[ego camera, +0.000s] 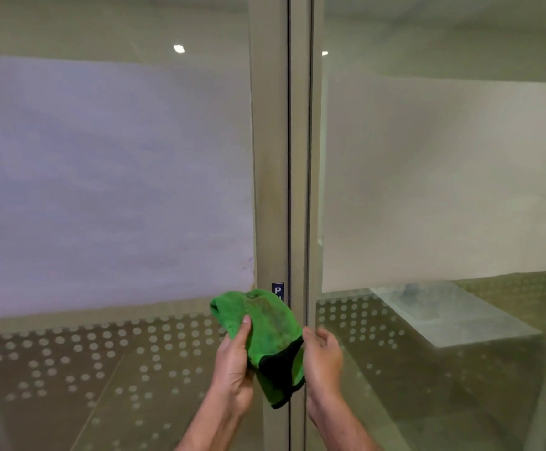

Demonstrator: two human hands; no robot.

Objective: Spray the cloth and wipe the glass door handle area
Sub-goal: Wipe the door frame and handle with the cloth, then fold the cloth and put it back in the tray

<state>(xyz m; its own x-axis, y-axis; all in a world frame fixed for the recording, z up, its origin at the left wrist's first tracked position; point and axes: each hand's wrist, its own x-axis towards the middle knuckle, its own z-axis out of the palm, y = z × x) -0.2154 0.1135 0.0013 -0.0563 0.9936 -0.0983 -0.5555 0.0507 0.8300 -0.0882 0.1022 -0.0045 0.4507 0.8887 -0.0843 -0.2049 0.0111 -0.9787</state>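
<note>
Frosted glass double doors (427,177), metal frame (270,157) at centre. Green cloth (265,333) pinched in left hand (234,362); right hand (322,356) open beside it. No spray bottle or handle visible; wiping seemingly pending.

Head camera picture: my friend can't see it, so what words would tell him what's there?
Two bare hands hold a green cloth in front of closed glass doors: the left hand grips it, thumb on top, and the right hand touches its edge. The door frame runs up the middle, between frosted panels.

Tan tiled floor (174,402) behind dotted glass, grey block (460,317) resting on it
</note>
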